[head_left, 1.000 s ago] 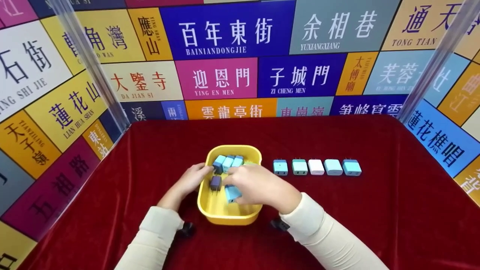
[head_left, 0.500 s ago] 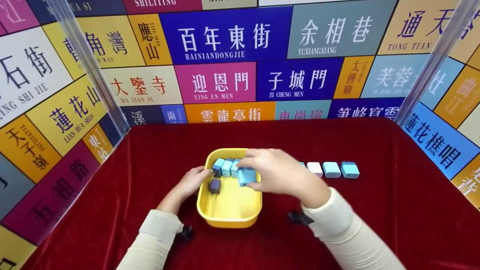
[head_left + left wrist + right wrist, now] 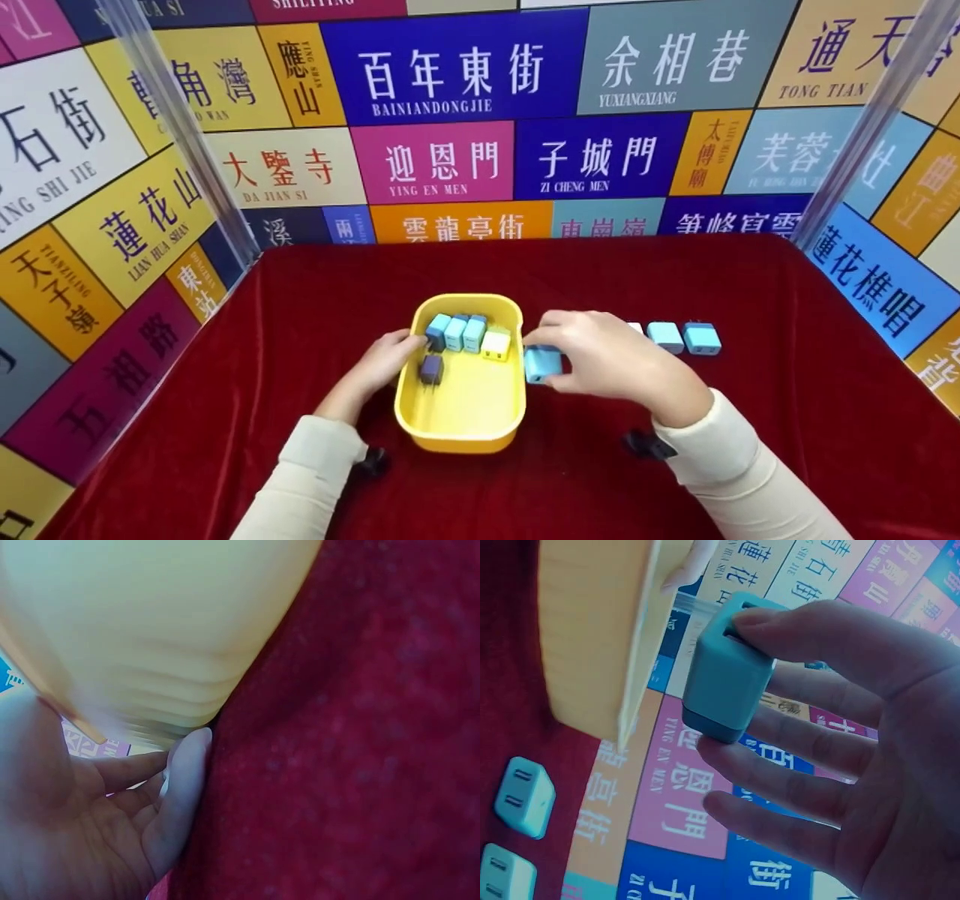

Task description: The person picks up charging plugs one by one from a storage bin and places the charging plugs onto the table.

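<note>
My right hand point(image 3: 611, 360) pinches a light-blue USB wall charger point(image 3: 543, 365) just outside the right rim of a yellow bin point(image 3: 459, 444). In the right wrist view the thumb lies over the ports of this charger point(image 3: 731, 675), fingertips at its dark-blue end. My left hand point(image 3: 382, 364) grips the bin's left rim. Inside the bin, several blue chargers point(image 3: 454, 334) stand in a row at the back beside a yellow charger point(image 3: 496, 345). A dark purple charger point(image 3: 431, 370) lies nearer, prongs toward the front.
Right of the bin, a row of chargers stands on the red cloth point(image 3: 585, 480). A light-blue one point(image 3: 665, 337) and a two-tone blue one point(image 3: 702, 339) show; the right hand hides others. Clear posts point(image 3: 862, 135) and sign-covered walls point(image 3: 450, 67) enclose the table.
My right hand has lifted the light-blue charger out of the bin and carried it right, past the rim. The yellow charger is uncovered. My left hand stays at the rim.
</note>
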Demonstrator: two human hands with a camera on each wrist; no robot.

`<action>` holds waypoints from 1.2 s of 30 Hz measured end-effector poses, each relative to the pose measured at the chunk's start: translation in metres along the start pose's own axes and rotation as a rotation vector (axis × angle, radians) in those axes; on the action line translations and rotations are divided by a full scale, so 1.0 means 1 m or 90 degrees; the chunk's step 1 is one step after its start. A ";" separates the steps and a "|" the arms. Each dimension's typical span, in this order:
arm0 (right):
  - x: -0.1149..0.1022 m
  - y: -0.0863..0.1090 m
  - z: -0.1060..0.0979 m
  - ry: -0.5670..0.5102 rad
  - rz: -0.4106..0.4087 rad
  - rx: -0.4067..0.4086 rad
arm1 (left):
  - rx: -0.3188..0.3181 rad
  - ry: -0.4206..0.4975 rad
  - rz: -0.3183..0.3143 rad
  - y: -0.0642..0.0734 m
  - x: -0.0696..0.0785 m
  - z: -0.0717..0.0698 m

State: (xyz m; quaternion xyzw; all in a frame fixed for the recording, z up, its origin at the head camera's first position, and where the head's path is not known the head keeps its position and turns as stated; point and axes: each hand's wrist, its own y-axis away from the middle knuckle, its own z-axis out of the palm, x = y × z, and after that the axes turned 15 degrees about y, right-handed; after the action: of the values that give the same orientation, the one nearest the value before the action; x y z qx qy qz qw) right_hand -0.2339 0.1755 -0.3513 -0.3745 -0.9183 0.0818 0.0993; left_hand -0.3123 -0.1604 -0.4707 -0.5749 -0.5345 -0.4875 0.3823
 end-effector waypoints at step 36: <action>0.043 0.004 0.045 0.011 0.082 -0.116 | -0.006 0.027 -0.013 0.000 0.000 0.001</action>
State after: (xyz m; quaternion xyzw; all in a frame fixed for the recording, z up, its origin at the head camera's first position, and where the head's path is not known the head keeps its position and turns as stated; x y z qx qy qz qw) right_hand -0.2727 0.2050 -0.3907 -0.4408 -0.8951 0.0009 0.0672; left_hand -0.3126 -0.1598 -0.4713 -0.5610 -0.5299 -0.5060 0.3853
